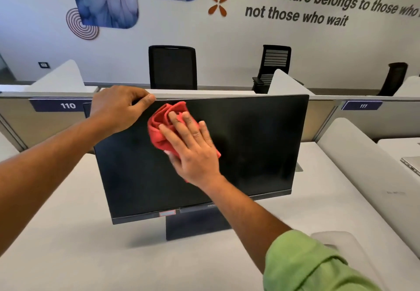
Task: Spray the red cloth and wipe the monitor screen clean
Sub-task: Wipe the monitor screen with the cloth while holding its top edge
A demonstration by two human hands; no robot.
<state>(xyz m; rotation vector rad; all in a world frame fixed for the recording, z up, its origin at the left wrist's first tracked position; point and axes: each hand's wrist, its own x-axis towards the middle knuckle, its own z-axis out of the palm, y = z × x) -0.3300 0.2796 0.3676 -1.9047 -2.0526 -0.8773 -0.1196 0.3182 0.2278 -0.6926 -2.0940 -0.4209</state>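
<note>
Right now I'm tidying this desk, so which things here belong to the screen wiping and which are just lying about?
In the job:
red cloth, pressed flat by the right hand
monitor, its top edge held by the left hand

Lying about:
laptop at the right edge
three office chairs behind the partition
desk labels 110 and 111
</note>
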